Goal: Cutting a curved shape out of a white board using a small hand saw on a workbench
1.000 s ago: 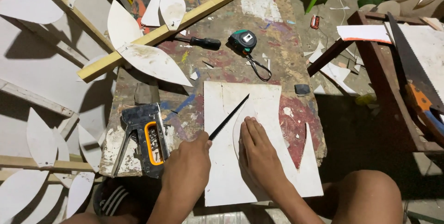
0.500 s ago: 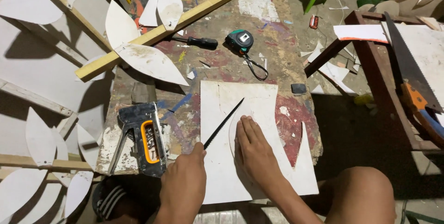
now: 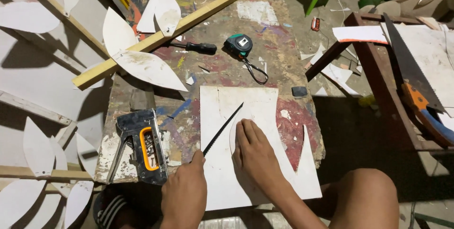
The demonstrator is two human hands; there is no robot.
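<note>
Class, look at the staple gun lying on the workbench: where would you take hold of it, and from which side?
Grip the staple gun by its orange-rimmed handle loop, coming from above. It lies flat on its side, loop facing up, with bare bench either side for the fingers.

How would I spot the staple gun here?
Look at the paint-stained wooden board used as a worktop, then its near left corner beside the left hand. The staple gun lies there: grey metal, the only tool with an orange handle loop.
</note>
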